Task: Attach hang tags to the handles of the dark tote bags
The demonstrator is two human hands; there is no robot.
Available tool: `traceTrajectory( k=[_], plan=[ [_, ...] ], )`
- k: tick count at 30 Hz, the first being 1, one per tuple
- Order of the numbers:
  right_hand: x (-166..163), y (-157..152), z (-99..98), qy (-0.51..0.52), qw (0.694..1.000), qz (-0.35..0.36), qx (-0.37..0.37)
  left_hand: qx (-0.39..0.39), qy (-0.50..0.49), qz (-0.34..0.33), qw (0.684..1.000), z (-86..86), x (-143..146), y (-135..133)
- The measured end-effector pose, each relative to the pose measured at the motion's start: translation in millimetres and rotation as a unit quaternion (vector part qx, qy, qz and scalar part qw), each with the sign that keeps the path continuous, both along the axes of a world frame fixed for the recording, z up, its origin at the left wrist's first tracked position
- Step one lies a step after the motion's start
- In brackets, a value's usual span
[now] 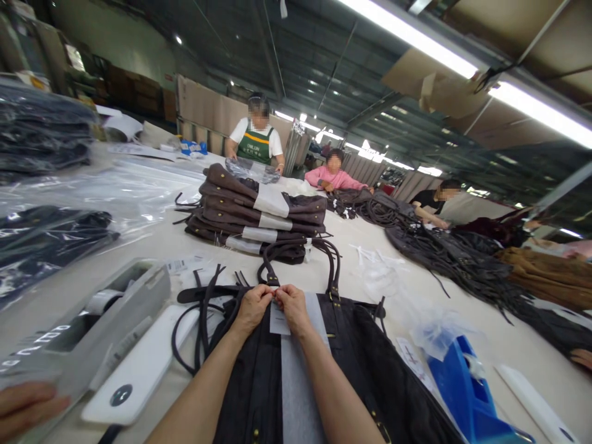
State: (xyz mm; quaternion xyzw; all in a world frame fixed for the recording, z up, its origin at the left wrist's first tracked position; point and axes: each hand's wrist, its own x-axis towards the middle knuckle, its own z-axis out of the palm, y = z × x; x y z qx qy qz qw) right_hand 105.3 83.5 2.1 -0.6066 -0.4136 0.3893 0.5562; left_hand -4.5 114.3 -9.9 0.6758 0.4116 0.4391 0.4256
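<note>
A black handbag [254, 382] lies flat before me, its two handles [337, 265] pointing away. A strip of pale grey wrapping [300, 382] runs down its middle. At the bag's top edge, beside the left handle base, my left hand [256, 305] and my right hand [292, 305] meet fingertip to fingertip. Both are closed in a pinch; what sits between the fingers is too small to make out. A white tag [279, 322] hangs just below them, partly covered by my right hand. Loose dark straps [203, 320] curl at the bag's left side.
Stacked brown bags [226, 209] stand ahead. Left are a grey tape dispenser box [139, 290], a white device [139, 370] and another person's hand [28, 401]. A blue tape dispenser [462, 388] is at right. Several co-workers sit or stand across the table, near piled dark straps [416, 246].
</note>
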Motion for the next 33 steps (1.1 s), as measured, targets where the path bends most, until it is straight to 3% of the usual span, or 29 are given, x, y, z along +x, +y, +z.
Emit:
traceTrajectory(
  k=[12, 19, 26, 28, 33],
  plan=[
    [-5.2, 2.0, -8.3, -0.038, 0.999, -0.033, 0.005, -0.01, 0.027, 0.01, 1.0, -3.3, 0.3, 0.7],
    [-5.6, 4.2, -14.9, -0.144, 0.989, -0.033, -0.008, -0.01, 0.03, 0.015, 0.999, -3.1, 0.3, -0.3],
    [3.3, -12.0, 3.9, -0.199, 0.98, 0.017, 0.014, 0.019, 0.017, 0.015, 1.0, -9.8, 0.5, 1.6],
    [5.7, -31.9, 12.4, -0.275, 0.959, 0.051, 0.054, 0.01, 0.004, 0.014, 1.0, -10.5, 0.6, 2.5],
    [0.3, -83.9, 25.2, -0.495, 0.85, 0.152, 0.095, -0.024, -0.068, 0.005, 0.997, -8.9, 1.3, 1.2]
  ],
)
